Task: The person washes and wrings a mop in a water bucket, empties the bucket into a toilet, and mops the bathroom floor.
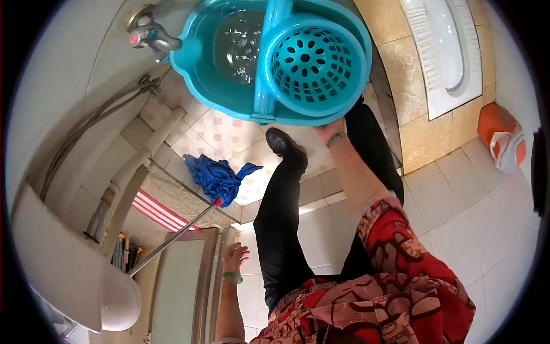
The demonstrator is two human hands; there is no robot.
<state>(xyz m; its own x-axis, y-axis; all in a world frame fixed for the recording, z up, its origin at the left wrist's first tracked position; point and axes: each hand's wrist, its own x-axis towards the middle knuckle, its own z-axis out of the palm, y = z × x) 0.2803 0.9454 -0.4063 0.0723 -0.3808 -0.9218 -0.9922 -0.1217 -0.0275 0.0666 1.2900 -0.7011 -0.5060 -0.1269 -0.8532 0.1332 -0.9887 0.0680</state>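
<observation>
A turquoise mop bucket (220, 97) hangs in view at the top, with shallow water in its left part and a round wringer basket (312, 63) on its right. My right hand (332, 131) is at the bucket's lower edge, its fingers hidden beneath the bucket. My left hand (235, 257) is lower down, its fingers curled, away from the bucket and beside a door frame. Nothing shows in it. A mop with a blue cloth head (216, 179) lies on the tiled floor, its metal handle (172, 239) slanting down to the left.
A metal tap (154, 40) is on the wall at the bucket's left, with a hose (74, 135) below. A squat toilet (450, 63) is at the upper right, near an orange container (497, 126). A white basin (63, 264) stands at the lower left, near a glazed door (180, 286).
</observation>
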